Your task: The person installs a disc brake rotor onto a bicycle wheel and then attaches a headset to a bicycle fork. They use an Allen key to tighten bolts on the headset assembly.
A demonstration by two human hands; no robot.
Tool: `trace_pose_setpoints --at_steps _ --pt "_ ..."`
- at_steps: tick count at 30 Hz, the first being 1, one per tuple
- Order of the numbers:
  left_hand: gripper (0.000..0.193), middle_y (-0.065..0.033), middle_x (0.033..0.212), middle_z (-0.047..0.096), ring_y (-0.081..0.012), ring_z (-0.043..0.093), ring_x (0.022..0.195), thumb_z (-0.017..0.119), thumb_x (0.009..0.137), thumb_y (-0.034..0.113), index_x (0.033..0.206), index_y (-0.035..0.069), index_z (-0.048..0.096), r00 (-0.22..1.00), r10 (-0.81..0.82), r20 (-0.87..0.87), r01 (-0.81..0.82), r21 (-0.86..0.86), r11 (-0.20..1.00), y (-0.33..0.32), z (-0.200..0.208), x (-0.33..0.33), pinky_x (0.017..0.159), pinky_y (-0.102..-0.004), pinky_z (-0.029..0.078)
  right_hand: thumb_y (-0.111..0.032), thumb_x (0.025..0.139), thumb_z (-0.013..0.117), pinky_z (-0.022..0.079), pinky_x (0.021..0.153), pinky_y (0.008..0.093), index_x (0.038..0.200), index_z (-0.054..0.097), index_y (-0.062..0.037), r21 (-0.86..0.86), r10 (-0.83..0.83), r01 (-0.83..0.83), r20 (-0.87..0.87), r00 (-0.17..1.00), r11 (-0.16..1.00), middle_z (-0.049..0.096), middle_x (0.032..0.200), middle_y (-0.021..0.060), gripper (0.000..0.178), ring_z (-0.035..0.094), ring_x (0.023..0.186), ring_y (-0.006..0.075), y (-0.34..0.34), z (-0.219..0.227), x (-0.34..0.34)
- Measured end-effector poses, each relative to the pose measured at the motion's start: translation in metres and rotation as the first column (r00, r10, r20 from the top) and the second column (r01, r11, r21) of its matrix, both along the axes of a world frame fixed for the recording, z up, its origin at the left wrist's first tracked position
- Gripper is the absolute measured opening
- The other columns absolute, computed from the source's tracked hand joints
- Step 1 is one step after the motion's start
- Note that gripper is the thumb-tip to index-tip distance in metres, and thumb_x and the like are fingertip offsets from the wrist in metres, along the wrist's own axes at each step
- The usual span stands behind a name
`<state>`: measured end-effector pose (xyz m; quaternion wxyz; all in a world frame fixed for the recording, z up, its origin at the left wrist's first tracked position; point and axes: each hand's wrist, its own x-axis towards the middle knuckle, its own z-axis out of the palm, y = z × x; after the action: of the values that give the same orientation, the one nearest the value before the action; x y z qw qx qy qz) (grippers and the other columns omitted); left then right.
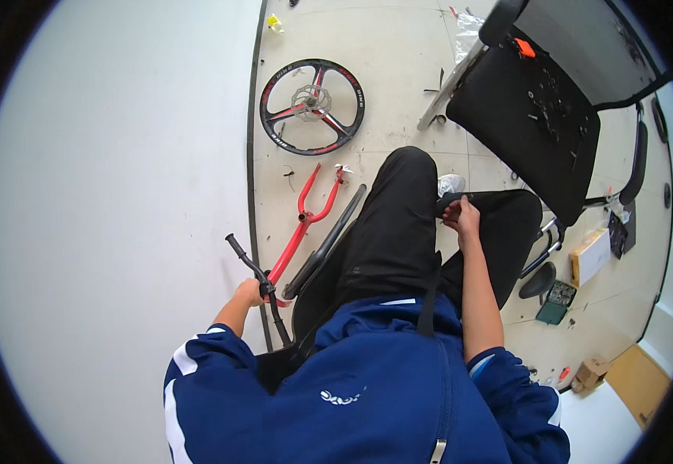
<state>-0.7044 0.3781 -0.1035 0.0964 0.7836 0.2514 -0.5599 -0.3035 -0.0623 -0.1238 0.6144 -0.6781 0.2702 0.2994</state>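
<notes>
My left hand (249, 292) is closed around the middle of a black bicycle handlebar (242, 254), at the lower end of a red bicycle frame (291, 245). The frame leans beside my left leg, its forked end pointing away from me. A long dark curved strip (325, 246) lies between the frame and my leg. Between my knees, my right hand (464, 218) is closed on a small black piece (448, 203); its kind cannot be made out. Beyond the frame, a black wheel with red-and-black spokes (335, 121) and a brake disc lies flat on the floor.
A black chair (499, 116) at the right carries scattered small metal parts and an orange item (524, 48). Near its legs are an open green case (555, 308), a white box (590, 257) and a cardboard box (590, 373). A white wall (120, 193) borders the left side.
</notes>
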Motion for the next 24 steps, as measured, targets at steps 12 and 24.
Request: trace_pose_setpoints --at_steps 12,24 --pt "0.03 -0.0141 0.084 0.073 -0.0246 0.07 0.065 0.083 0.068 0.024 0.087 0.001 0.077 0.945 -0.094 -0.313 0.049 -0.149 0.988 0.107 0.063 0.11 0.057 -0.0356 0.061 -0.031 0.103 0.044 0.055 0.056 0.0371 0.078 0.064 -0.0038 0.141 0.022 -0.057 0.237 0.971 0.988 0.067 0.07 0.01 0.042 0.066 0.061 0.0212 0.006 -0.049 0.014" --pt "0.03 -0.0129 0.083 0.069 -0.022 0.07 0.072 0.082 0.066 0.016 0.089 -0.002 0.073 0.886 -0.201 -0.418 0.205 -0.037 0.978 0.051 0.159 0.375 0.063 -0.0339 0.061 -0.024 0.102 0.052 0.056 0.054 0.0295 0.094 0.059 -0.0024 0.269 -0.306 0.208 0.401 0.864 0.94 0.063 0.079 0.0083 0.024 0.067 0.065 0.0184 -0.103 0.118 0.131"
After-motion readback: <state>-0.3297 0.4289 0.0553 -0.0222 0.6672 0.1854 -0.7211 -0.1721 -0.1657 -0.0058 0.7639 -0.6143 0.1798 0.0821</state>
